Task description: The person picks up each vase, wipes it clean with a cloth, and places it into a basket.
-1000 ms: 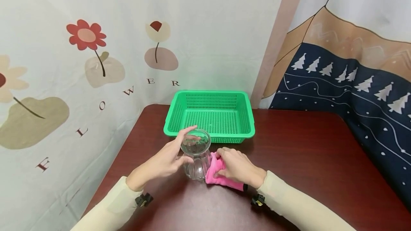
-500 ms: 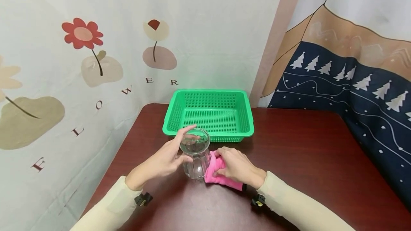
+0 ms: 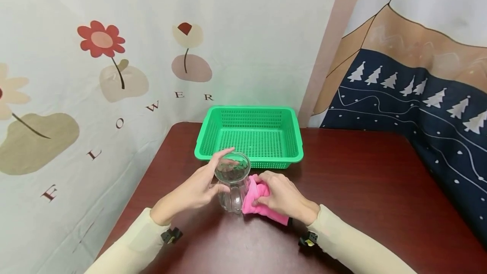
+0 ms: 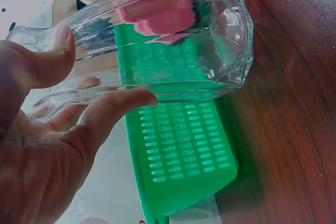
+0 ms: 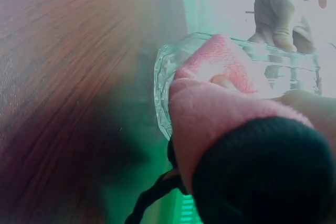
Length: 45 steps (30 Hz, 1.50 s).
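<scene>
A clear glass vase point(image 3: 231, 195) with a flared rim and fluted sides stands upright on the table. My left hand point(image 3: 195, 187) grips it around the neck, thumb on the near side and fingers behind. Through the glass in the left wrist view, a pink cloth point(image 4: 157, 11) shows against the far side. My right hand point(image 3: 283, 193) pinches this fuzzy cloth point(image 3: 255, 198) and presses it to the vase's right wall. The bunched cloth has a black end and a black cord point(image 5: 155, 195), seen large in the right wrist view.
Just behind the vase sits a green perforated plastic basket point(image 3: 251, 162) with nothing in it. The dark red wooden table point(image 3: 365, 193) extends to the right. Printed curtains point(image 3: 258, 37) hang along the back and both sides.
The right hand and the pink cloth have shifted slightly upward along the vase's side. The left hand and vase stay in place; the view sways a little.
</scene>
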Motion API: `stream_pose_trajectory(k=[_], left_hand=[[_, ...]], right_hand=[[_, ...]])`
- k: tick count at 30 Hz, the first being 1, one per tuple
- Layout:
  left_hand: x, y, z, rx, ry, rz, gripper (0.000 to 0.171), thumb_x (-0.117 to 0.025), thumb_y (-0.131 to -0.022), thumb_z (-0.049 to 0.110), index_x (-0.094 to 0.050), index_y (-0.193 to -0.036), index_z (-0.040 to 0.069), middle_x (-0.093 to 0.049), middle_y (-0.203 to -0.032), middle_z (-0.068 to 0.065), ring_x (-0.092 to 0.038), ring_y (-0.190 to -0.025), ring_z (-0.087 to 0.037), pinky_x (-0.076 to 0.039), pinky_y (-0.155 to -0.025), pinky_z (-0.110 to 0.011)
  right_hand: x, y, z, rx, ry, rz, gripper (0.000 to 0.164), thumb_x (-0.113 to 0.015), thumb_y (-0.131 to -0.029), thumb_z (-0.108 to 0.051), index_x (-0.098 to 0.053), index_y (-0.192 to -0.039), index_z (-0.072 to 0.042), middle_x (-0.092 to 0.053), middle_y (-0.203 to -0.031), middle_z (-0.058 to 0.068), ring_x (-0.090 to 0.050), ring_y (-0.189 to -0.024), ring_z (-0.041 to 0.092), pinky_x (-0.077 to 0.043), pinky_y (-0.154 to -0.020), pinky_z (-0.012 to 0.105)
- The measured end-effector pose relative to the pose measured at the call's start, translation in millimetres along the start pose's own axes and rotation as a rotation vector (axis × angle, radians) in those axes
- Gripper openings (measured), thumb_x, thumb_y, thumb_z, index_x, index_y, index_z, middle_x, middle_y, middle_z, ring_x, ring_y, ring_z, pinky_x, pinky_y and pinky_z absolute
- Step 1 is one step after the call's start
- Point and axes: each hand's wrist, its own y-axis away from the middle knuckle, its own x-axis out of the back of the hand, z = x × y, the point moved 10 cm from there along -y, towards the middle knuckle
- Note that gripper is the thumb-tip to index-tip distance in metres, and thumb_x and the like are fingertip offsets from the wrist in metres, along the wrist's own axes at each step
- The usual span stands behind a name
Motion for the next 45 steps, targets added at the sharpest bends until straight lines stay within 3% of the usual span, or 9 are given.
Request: stream_pose_trajectory(k=[2, 6, 16, 26, 34, 37, 41, 45], left_hand=[[1.5, 0.2, -0.2, 0.005, 0.008, 0.004, 0.112, -0.087, -0.095, -0.012, -0.021, -0.182, 0.015, -0.068, -0.162, -0.016, -0.072, -0.142, -0.04, -0.065, -0.076, -0.03], [3.3, 0.2, 0.1, 0.008, 0.014, 0.006, 0.111, -0.087, -0.096, -0.012, -0.022, -0.182, 0.017, -0.068, -0.161, -0.015, -0.071, -0.142, -0.04, -0.065, -0.079, -0.029], [2.6, -0.3, 2.2, -0.007, 0.013, 0.003, 0.109, -0.087, -0.095, -0.013, -0.023, -0.18, 0.009, -0.069, -0.16, -0.018, -0.072, -0.143, -0.041, -0.069, -0.085, -0.032], [2.2, -0.1, 2.7, -0.018, 0.019, 0.001, 0.106, -0.087, -0.096, -0.012, -0.023, -0.179, 0.007, -0.068, -0.162, -0.019, -0.076, -0.134, -0.043, -0.067, -0.08, -0.032], [3.1, -0.7, 2.1, -0.016, -0.006, 0.007, 0.106, -0.09, -0.097, -0.004, -0.025, -0.179, 0.009, -0.069, -0.161, -0.02, -0.076, -0.13, -0.04, -0.064, -0.073, -0.03], [2.7, -1.8, 2.2, -0.013, 0.008, 0.004, 0.106, -0.089, -0.097, -0.006, -0.024, -0.179, 0.009, -0.069, -0.161, -0.021, -0.076, -0.135, -0.042, -0.069, -0.082, -0.031], [3.2, -2.7, 1.5, -0.003, 0.003, 0.012, 0.107, -0.088, -0.096, -0.01, -0.024, -0.18, 0.01, -0.069, -0.16, -0.021, -0.074, -0.14, -0.044, -0.07, -0.084, -0.031], [2.7, -0.4, 0.0, 0.017, 0.006, 0.014, 0.109, -0.088, -0.095, -0.01, -0.024, -0.181, 0.012, -0.067, -0.161, -0.021, -0.074, -0.141, -0.045, -0.073, -0.093, -0.038]], right_hand=[[4.4, -1.3, -2.6, 0.015, -0.018, 0.03, 0.052, -0.11, -0.083, -0.027, -0.083, -0.122, -0.006, -0.083, -0.113, 0.001, -0.071, -0.094, 0.012, -0.062, -0.08, 0.027], [12.2, -3.4, -8.6, 0.054, -0.039, 0.083, 0.052, -0.109, -0.082, -0.023, -0.084, -0.123, -0.004, -0.085, -0.116, 0.004, -0.078, -0.102, 0.015, -0.065, -0.087, 0.031], [25.6, -7.3, -16.4, 0.098, -0.123, 0.133, 0.048, -0.107, -0.084, -0.016, -0.084, -0.125, -0.004, -0.085, -0.117, 0.003, -0.079, -0.105, 0.016, -0.067, -0.092, 0.032], [42.0, -12.8, -23.1, 0.137, -0.208, 0.211, 0.046, -0.103, -0.085, -0.005, -0.084, -0.127, -0.004, -0.087, -0.126, 0.008, -0.081, -0.118, 0.024, -0.068, -0.101, 0.04], [50.3, -10.5, -21.9, 0.15, -0.283, 0.253, 0.045, -0.096, -0.088, 0.001, -0.086, -0.131, -0.008, -0.087, -0.127, 0.003, -0.081, -0.117, 0.021, -0.065, -0.099, 0.033], [55.2, -8.9, -20.7, 0.156, -0.322, 0.271, 0.046, -0.097, -0.089, 0.0, -0.086, -0.132, -0.01, -0.087, -0.128, 0.002, -0.081, -0.118, 0.021, -0.065, -0.1, 0.03], [61.1, -7.7, -19.4, 0.159, -0.36, 0.292, 0.047, -0.099, -0.09, -0.003, -0.085, -0.134, -0.012, -0.087, -0.13, 0.003, -0.081, -0.12, 0.024, -0.067, -0.099, 0.028], [62.1, -7.8, -19.6, 0.16, -0.381, 0.288, 0.048, -0.1, -0.09, -0.005, -0.085, -0.135, -0.011, -0.087, -0.131, 0.005, -0.081, -0.121, 0.025, -0.067, -0.1, 0.028]])
